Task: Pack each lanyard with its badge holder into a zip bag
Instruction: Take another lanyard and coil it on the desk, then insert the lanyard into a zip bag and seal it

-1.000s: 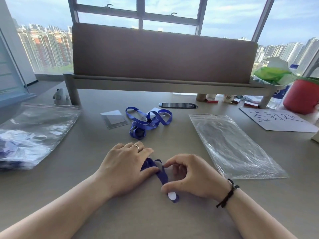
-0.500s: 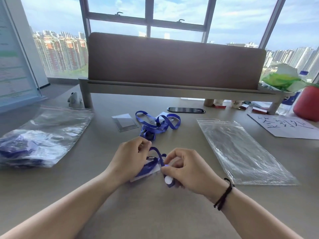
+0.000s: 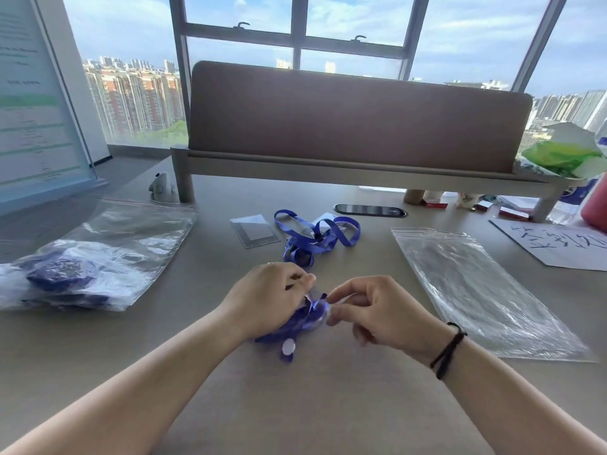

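Our left hand (image 3: 269, 300) curls around a bunched blue lanyard (image 3: 295, 320) just above the desk (image 3: 328, 405), while our right hand (image 3: 377, 310), fingers bent, pinches the strap's free end at about 3 o'clock of the bundle; whether a badge holder sits inside the bundle we cannot tell, as motion blurs it. We judge we are gathering this lanyard into a compact coil before bagging. Next we need the empty zip bag (image 3: 476, 290), lying flat at 3 o'clock, opened at its seal and the bundle slid in. A second lanyard (image 3: 315, 238) and a clear badge holder (image 3: 254, 231) wait at 12 o'clock, and a filled bag (image 3: 98, 257) lies at 9 o'clock.
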